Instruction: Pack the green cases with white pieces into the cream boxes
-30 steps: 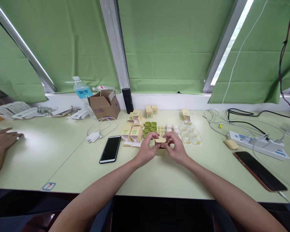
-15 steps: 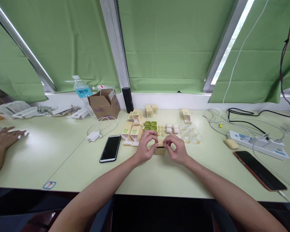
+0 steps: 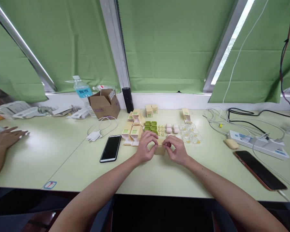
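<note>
A small tan cardboard box (image 3: 160,150) stands on the table between my hands. My left hand (image 3: 147,147) pinches its upper left side, and my right hand (image 3: 176,149) grips the upper right side. The lid looks folded down over the top. Just behind are green square cups (image 3: 150,125), small yellow pieces (image 3: 160,130), pale pink blocks (image 3: 172,128) and clear plastic cups (image 3: 190,133). Open tan boxes (image 3: 132,131) lie left of my left hand. Two closed tan boxes (image 3: 151,110) stand farther back, and another open box (image 3: 186,115) sits at the back right.
A phone (image 3: 110,148) and white charger (image 3: 93,136) lie on the left. To the right are a power strip (image 3: 257,145), an earbud case (image 3: 231,143) and another phone (image 3: 259,170). A brown carton (image 3: 104,104) stands behind. Another person's hand (image 3: 7,138) rests at far left.
The box's lid has come down, and the dark gap at its top is no longer visible. My hands stay almost in place. The other person's hand has shifted slightly right.
</note>
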A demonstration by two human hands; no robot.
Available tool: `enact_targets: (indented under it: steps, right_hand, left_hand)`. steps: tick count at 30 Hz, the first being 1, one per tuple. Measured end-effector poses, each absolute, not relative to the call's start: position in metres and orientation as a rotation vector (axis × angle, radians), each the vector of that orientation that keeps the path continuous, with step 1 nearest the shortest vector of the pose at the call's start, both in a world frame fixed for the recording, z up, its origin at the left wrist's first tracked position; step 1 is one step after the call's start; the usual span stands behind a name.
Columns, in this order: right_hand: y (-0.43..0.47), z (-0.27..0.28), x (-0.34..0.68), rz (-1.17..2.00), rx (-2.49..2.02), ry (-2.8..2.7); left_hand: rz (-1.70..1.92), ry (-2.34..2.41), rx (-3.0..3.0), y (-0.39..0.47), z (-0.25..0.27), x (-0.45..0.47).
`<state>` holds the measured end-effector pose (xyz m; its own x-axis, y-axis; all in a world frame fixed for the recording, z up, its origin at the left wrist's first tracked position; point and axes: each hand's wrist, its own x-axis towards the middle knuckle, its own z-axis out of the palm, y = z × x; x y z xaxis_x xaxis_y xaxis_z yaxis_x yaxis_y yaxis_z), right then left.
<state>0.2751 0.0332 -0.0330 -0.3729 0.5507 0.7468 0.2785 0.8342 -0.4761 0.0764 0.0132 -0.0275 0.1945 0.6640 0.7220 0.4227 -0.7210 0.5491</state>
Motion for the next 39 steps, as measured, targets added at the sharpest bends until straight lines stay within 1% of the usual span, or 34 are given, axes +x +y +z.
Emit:
enact_targets:
  steps: [16, 27, 35, 39]
  right_hand:
    - [0.0349, -0.0373, 0.2744, 0.304, -0.62, -1.975]
    - [0.0352, -0.036, 0.2741, 0.275, -0.635, -2.004]
    - [0.0343, -0.0365, 0.2744, 0.259, -0.606, -2.02]
    - [0.0329, -0.0343, 0.276, 0.258, -0.59, -2.023]
  left_hand:
    - [1.639, 1.066, 2.327, 0.0149, -0.028, 0.0773]
    - [1.544, 1.103, 2.42, 0.016, -0.0277, 0.0757]
    - [1.566, 1.067, 2.463, 0.0162, -0.0273, 0.0736]
    - [1.542, 1.122, 2.431, 0.0146, -0.0284, 0.0735]
